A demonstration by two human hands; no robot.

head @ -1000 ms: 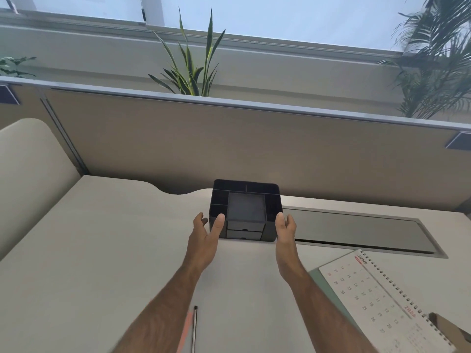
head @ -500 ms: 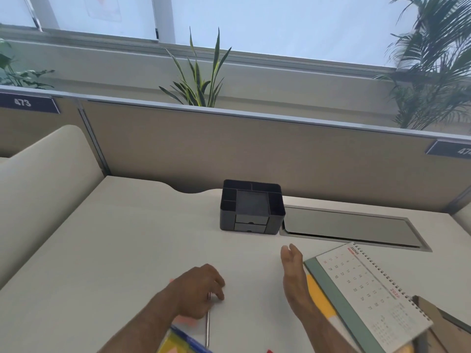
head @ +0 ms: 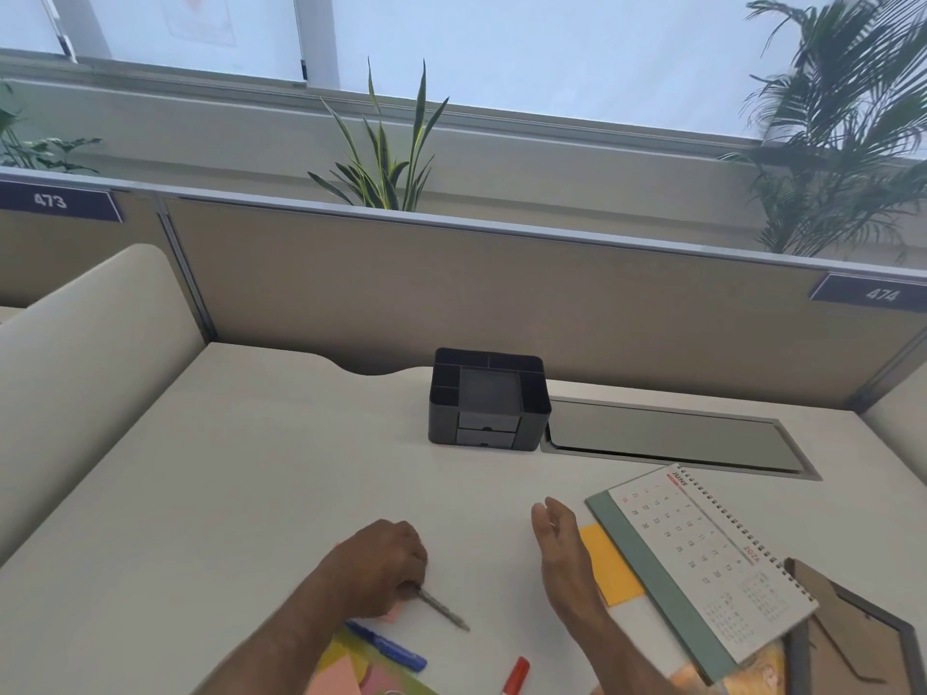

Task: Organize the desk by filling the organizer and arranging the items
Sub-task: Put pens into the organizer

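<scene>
1. The organizer sat at the far edge of the desk, close against the partition. It was a dark, boxy thing with narrow slots along its left and back sides, a wide square well in the middle, and two small drawers stacked at the front, both closed.
2. Its right side stood just beside the grey cable hatch let into the desk top.
3. Nearer the person, the left hand had its fingers curled round one end of a slim silver pen, the rest of it lying slantwise on the surface.
4. The right hand stood on edge with fingers straight and held together, gripping nothing. I could not tell whether it touched the desk.
5. Just right of that hand lay a yellow sticky pad, partly tucked under a spiral-bound calendar with a green border.
6. A brown photo frame lay beyond the calendar at the right edge.
7. Along the near edge were a blue marker, a red marker and a heap of coloured sticky notes.
8. A spiky plant rose behind the partition.
</scene>
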